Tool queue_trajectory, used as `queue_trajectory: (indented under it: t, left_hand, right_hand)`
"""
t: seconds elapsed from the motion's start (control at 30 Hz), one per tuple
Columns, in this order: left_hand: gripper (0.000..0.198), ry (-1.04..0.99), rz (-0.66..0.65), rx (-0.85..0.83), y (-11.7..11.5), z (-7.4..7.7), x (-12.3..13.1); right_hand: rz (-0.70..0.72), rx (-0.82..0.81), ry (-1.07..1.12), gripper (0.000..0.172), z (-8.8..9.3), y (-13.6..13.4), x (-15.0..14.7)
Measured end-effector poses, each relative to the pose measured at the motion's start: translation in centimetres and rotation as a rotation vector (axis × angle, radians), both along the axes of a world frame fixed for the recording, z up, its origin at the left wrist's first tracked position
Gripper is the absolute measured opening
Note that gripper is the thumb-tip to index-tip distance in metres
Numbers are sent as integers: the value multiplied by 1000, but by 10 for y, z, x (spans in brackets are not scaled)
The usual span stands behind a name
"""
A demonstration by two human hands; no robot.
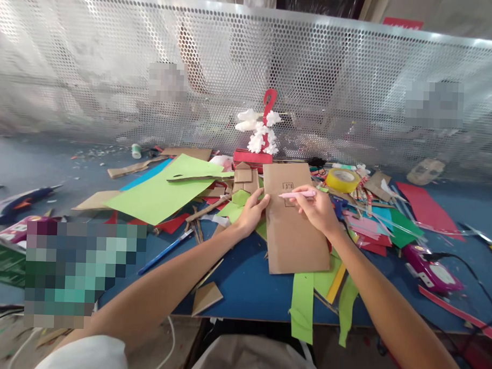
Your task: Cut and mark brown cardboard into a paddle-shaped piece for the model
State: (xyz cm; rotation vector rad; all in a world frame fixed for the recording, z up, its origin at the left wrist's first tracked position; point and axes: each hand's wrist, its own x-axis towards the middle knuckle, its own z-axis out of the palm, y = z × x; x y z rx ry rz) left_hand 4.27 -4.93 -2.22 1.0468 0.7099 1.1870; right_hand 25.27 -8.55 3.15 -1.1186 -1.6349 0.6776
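A brown cardboard rectangle (296, 240) lies in front of me with its long side running away from me; small dark line drawings show on its upper part. At its left edge, my left hand (252, 212) grips the board, thumb against the edge and the other fingers partly hidden. My right hand (315, 208) is closed around a pink pen (297, 195), whose tip points left, over the board close to the drawings. Under and around the board lie green paper strips (303, 305). Just left of the board is a small house-shaped cardboard piece (245, 176).
A large light-green sheet (165, 190) covers the left middle. Yellow tape (343, 180), coloured paper scraps and a purple device (432, 269) with a cable are at right. Behind the board stands a red piece with white flowers (268, 126), before a perforated metal screen (218, 60).
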Motion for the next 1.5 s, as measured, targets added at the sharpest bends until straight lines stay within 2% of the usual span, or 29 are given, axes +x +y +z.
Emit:
queue_trajectory:
  t: [0.37, 0.93, 1.5]
  left_hand:
    - [55, -2, 1, 14, 1, -2, -1]
    - [53, 6, -3, 36, 1, -1, -1]
    - [55, 11, -6, 41, 0, 1, -1]
  right_hand:
    - [1, -17, -10, 32, 0, -1, -1]
    - [36, -16, -19, 24, -5, 1, 3]
    - [43, -2, -40, 27, -5, 0, 4]
